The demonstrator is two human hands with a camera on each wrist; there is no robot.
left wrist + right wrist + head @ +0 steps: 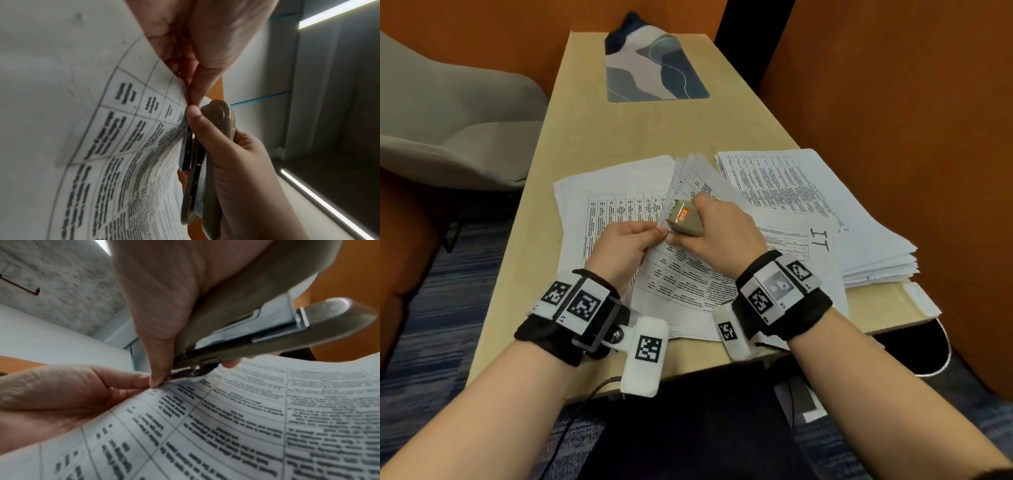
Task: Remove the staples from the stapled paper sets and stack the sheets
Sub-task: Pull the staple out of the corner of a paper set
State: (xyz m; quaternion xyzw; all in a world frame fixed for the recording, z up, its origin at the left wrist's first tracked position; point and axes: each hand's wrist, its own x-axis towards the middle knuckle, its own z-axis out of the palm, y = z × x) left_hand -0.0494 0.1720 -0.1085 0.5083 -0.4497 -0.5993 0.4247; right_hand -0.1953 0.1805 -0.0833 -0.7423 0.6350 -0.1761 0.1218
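Note:
A stapled paper set point(688, 274) printed with tables is lifted off the table, between both hands. My left hand point(656, 233) pinches its near corner between thumb and fingers point(193, 91). My right hand point(685, 222) grips a beige stapler point(683, 219) with an orange label, its rear metal tip point(190, 374) against that same corner of the paper set point(246, 418). The staple itself is hidden. A thick stack of printed sheets point(808, 192) lies to the right, and more sheets point(613, 202) lie flat on the left under my hands.
The wooden table point(619, 137) is narrow, with a patterned mat point(654, 65) at its far end. A grey chair point(448, 120) stands to the left and an orange partition point(893, 102) to the right. A small white object point(921, 298) sits at the near right edge.

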